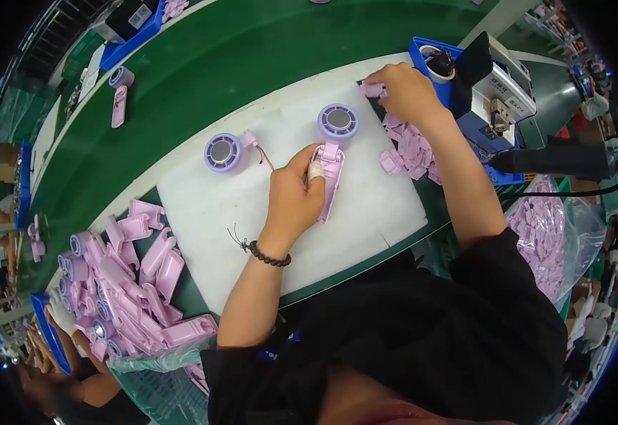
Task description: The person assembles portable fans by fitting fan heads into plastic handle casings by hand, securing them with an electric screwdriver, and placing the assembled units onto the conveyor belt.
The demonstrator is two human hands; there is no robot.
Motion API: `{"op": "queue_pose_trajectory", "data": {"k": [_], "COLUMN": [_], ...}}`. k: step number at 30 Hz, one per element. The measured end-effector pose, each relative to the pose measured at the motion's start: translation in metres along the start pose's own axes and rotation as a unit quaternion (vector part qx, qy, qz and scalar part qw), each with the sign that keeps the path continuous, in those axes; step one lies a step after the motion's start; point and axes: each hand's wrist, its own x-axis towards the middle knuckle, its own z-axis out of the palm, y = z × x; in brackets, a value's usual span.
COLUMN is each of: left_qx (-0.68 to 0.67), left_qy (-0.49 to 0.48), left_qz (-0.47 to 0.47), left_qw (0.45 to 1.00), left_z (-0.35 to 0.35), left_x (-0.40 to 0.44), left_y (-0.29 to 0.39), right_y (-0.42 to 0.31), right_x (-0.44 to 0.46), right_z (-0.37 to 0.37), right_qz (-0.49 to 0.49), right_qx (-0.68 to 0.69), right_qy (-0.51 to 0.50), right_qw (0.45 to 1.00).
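My left hand [296,196], with a wrapped thumb and a beaded bracelet at the wrist, grips the pink handle of a handheld fan [331,180]. The handle's inner side faces up, and its round purple head [338,123] points away from me. To the left, a second purple fan head [222,152] rests on the white foam sheet [213,212], with a short wire and a small pink piece attached. My right hand [407,91] is at the sheet's far right corner, fingers closed on a small pink plastic part [374,90]. A heap of similar small parts [412,150] lies below that hand.
Pink handle shells and fan heads [135,283] are piled at left. On the right stand a boxy machine [496,92], a blue tray [422,53] and a bag of small pink parts [541,230]. Another fan [119,99] lies on the green belt [252,67].
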Motion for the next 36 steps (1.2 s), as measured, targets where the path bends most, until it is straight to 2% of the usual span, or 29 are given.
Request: {"op": "queue_pose_trajectory", "data": {"k": [4,8,10,11,13,15,16,18,24,29,33,35,36], "left_qx": [0.013,-0.008,-0.011,-0.008,0.0,0.007,0.015,0.032,-0.044,-0.1,-0.37,-0.39,-0.414], "left_qy": [0.007,0.03,0.034,0.032,0.026,0.027,0.025,0.017,0.014,0.003,-0.002,-0.026,-0.038], "left_qz": [0.012,0.05,0.049,0.054,0.066,0.066,0.068,0.071,0.048,-0.016,-0.119,-0.11,-0.109], "left_qw": [1.0,0.998,0.998,0.998,0.997,0.997,0.997,0.997,0.998,0.995,0.921,0.914,0.903], "left_z": [-0.003,-0.002,-0.002,-0.001,-0.002,-0.004,-0.005,-0.004,-0.008,-0.007,-0.015,-0.014,-0.013], "left_x": [-0.003,-0.004,-0.007,-0.008,-0.007,-0.006,-0.006,-0.008,-0.011,-0.013,-0.003,0.001,0.001], "left_y": [-0.005,0.001,0.001,0.001,0.002,0.003,0.004,0.004,-0.001,0.001,-0.004,0.002,0.005], "right_y": [0.001,-0.01,-0.013,-0.022,-0.05,-0.066,-0.074,-0.068,-0.072,-0.077,-0.09,-0.083,-0.073], "right_x": [0.006,-0.015,-0.037,-0.051,-0.077,-0.093,-0.094,-0.093,-0.078,-0.079,-0.085,-0.076,-0.066], "right_z": [0.012,0.0,0.0,-0.004,-0.011,-0.007,-0.007,0.021,0.029,0.031,0.008,0.001,-0.002], "right_qz": [-0.054,-0.044,-0.039,-0.043,-0.043,-0.103,-0.159,-0.169,-0.222,-0.237,-0.264,-0.239,-0.235], "right_qx": [-0.074,0.149,0.297,0.294,0.445,0.397,0.314,0.232,0.187,0.127,0.197,0.177,0.174], "right_qy": [-0.002,0.086,0.14,0.134,0.134,0.105,0.121,0.063,0.066,0.119,0.044,-0.039,-0.035], "right_qw": [0.996,0.984,0.944,0.945,0.884,0.906,0.928,0.956,0.955,0.956,0.943,0.954,0.956]}}
